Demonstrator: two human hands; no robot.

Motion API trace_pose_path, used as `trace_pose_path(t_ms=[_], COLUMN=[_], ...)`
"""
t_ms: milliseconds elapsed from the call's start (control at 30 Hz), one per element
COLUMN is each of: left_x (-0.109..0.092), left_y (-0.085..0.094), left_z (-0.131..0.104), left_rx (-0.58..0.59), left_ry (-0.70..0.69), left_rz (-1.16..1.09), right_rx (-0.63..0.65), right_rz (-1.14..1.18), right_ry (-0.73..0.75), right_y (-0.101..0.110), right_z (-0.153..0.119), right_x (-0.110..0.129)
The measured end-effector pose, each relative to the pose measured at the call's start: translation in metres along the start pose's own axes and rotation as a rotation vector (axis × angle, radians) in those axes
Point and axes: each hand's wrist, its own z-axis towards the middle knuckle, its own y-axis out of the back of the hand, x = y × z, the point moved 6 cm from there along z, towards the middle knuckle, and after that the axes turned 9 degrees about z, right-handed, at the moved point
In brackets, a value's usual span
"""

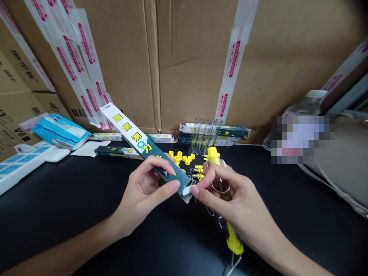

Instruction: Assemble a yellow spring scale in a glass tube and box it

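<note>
My left hand [143, 193] is closed around a long, narrow green-and-white carton [130, 132] with yellow characters, held tilted with its near end low. At that end, my right thumb and forefinger pinch a small white flap. My right hand [237, 189] also holds a tubular spring scale [213, 154], with a yellow top, a yellow lower end and a wire hook pointing down; its middle is partly hidden by the fingers. Just behind the hands lie several yellow caps [179, 155] and small spring-and-hook parts [197, 172]. Behind them stand several clear tubes [202, 136].
More narrow cartons [230, 131] lie along the cardboard wall [186, 57] at the back. On the left are a blue packet [60, 130] and a white power strip [28, 163]. A plastic bottle [306, 105] and a grey bag [342, 157] stand on the right of the black table [115, 245].
</note>
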Motion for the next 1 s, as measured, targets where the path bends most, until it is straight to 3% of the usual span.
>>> trace_pose_path(t_ms=[300, 500, 667, 800, 1000], left_x=[-0.003, 0.001, 0.002, 0.001, 0.006], left_y=[-0.007, -0.009, -0.009, -0.014, -0.016], left_z=[0.001, 0.002, 0.0, -0.002, -0.005], left_rx=[0.077, 0.078, 0.059, 0.104, 0.102], left_ry=[-0.055, -0.002, -0.002, 0.028, 0.089], left_rz=[-0.018, -0.06, -0.048, -0.088, -0.054], right_rx=[-0.007, -0.072, -0.051, -0.067, -0.098], right_rz=[0.036, -0.019, -0.062, -0.115, -0.13], right_ry=[0.007, 0.163, 0.276, 0.365, 0.352], right_y=[0.0, 0.004, 0.003, 0.003, 0.002], right_z=[0.002, 0.003, -0.001, -0.007, -0.007], right_x=[-0.001, 0.003, 0.004, 0.007, 0.006])
